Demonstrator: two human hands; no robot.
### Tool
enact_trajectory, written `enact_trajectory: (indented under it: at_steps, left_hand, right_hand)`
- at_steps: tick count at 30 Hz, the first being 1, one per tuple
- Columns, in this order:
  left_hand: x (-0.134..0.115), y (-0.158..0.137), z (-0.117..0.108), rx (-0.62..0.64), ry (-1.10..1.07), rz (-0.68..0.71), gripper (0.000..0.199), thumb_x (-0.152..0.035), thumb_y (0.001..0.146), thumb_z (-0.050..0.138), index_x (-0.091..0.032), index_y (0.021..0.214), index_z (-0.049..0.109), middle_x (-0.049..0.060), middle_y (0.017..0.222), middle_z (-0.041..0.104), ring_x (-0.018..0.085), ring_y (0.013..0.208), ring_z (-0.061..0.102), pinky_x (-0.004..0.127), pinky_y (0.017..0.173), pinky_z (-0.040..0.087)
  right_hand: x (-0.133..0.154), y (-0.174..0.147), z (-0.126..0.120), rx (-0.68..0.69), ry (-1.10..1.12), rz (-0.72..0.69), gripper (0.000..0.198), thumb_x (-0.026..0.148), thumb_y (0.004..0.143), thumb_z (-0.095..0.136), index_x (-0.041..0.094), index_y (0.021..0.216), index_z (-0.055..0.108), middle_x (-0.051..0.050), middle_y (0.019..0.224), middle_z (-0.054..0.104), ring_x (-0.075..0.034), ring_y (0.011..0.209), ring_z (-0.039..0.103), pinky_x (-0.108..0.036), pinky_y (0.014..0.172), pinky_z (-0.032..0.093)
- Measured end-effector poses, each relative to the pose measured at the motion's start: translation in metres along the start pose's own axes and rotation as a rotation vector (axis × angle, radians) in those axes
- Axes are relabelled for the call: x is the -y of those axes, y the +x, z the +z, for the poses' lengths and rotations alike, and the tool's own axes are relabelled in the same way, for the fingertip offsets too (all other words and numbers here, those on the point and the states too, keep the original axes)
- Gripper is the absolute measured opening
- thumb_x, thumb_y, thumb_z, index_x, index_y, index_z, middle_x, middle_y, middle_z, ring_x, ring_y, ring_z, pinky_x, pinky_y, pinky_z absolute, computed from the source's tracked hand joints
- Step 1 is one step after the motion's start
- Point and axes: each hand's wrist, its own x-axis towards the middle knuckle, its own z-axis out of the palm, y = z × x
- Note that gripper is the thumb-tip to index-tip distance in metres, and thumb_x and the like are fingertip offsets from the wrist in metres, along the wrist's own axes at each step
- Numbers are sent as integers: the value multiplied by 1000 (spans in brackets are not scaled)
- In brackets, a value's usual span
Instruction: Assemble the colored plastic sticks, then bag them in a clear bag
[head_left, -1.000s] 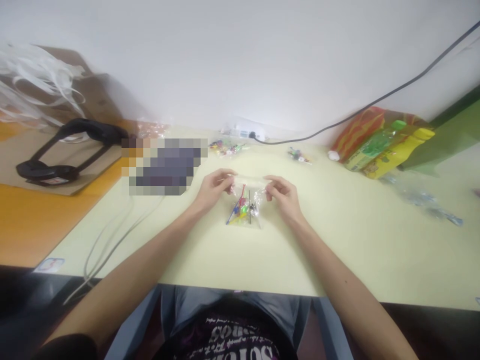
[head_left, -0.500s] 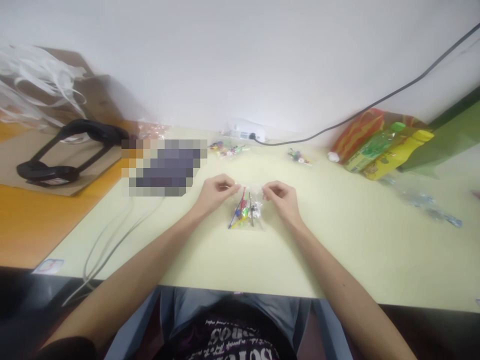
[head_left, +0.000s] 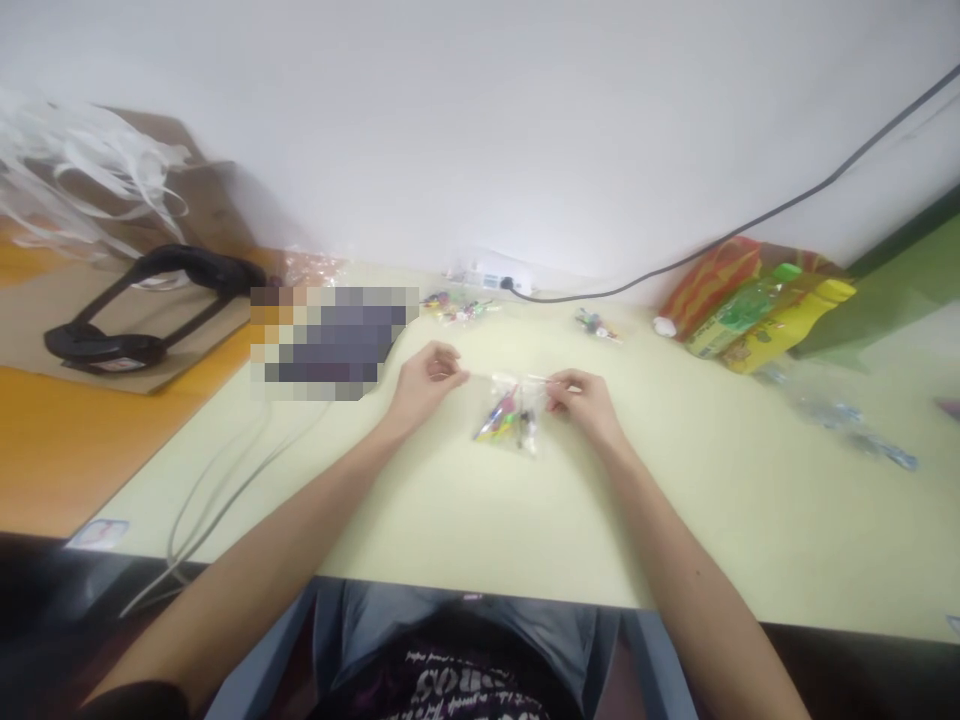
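A small clear plastic bag (head_left: 525,452) lies on the table in front of me, with several colourful small pieces in it, among them blue, red, yellow, green and black ones. My right hand (head_left: 583,398) pinches the bag's upper right corner between thumb and fingers. To the left of the bag, and apart from it, is my left hand (head_left: 429,382). Its fingers are curled, the thumb is against them, and I see nothing held there.
More bagged colourful pieces (head_left: 459,308) and another small bag (head_left: 598,325) lie near the wall. A white power strip (head_left: 487,274) with a grey cable stands behind. Yellow-green packages (head_left: 784,322) are at right, a pixelated dark object (head_left: 337,340) at left, beside a black frame (head_left: 142,310).
The bag has shifted slightly right and tilted, held by my right hand, which also moved right. My left hand has moved a little left, away from the bag.
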Motion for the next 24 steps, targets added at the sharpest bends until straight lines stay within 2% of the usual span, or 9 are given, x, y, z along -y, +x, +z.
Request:
enact_trajectory:
  at_steps: [1,4,9,12,16,19,22,24]
  left_hand:
    - [2,2,-4,-23,2,1,34,-32,76,83,-19,99,63,1,85,66,15,80,68,28,78,55]
    - [6,6,-12,-86,-2,12,30,-31,78,80,-19,99,62,0,85,65,15,80,68,27,74,54]
    - [8,7,-15,-135,226,108,17,-27,87,67,-20,102,68,4,102,70,17,94,69,29,80,57]
    - [7,5,-14,-60,371,184,21,-22,90,60,-21,108,70,6,114,68,19,103,67,32,88,58]
    - [10,2,-13,56,502,241,28,-19,92,57,-24,117,70,6,121,63,21,113,65,36,101,56]
    - [16,4,-11,82,638,279,32,-19,95,56,-25,124,69,8,132,59,24,128,58,43,116,48]
    - [24,15,-6,105,822,314,36,-23,97,57,-23,132,66,12,150,49,30,145,45,49,124,39]
    - [28,29,0,119,925,333,40,-26,98,56,-23,138,64,13,162,37,35,156,29,53,128,32]
  right_hand:
    - [-4,4,-9,-128,22,32,25,37,69,77,17,80,67,-3,65,67,-19,57,65,-32,56,54]
    - [-14,14,-38,-326,-1,53,22,35,74,70,20,84,58,-1,70,65,-19,63,69,-32,63,55]
    - [-20,20,-73,-586,-193,13,28,19,74,63,24,99,51,7,67,54,-16,59,56,-28,61,40]
    - [-22,18,-80,-579,-427,-7,35,19,79,60,25,113,53,8,61,49,-19,61,51,-29,63,34]
    - [-28,19,-82,-469,-656,-43,34,39,93,53,23,123,54,7,60,49,-22,63,52,-31,66,35]
    - [-30,24,-80,-581,-780,-128,38,47,97,49,19,123,56,-5,82,61,-27,82,58,-37,78,40]
    - [-29,29,-69,-743,-909,-253,39,45,98,48,16,122,58,-17,108,61,-34,106,55,-45,91,38]
    - [-26,29,-54,-728,-936,-357,36,42,100,47,16,120,59,-17,110,59,-35,108,54,-46,93,38]
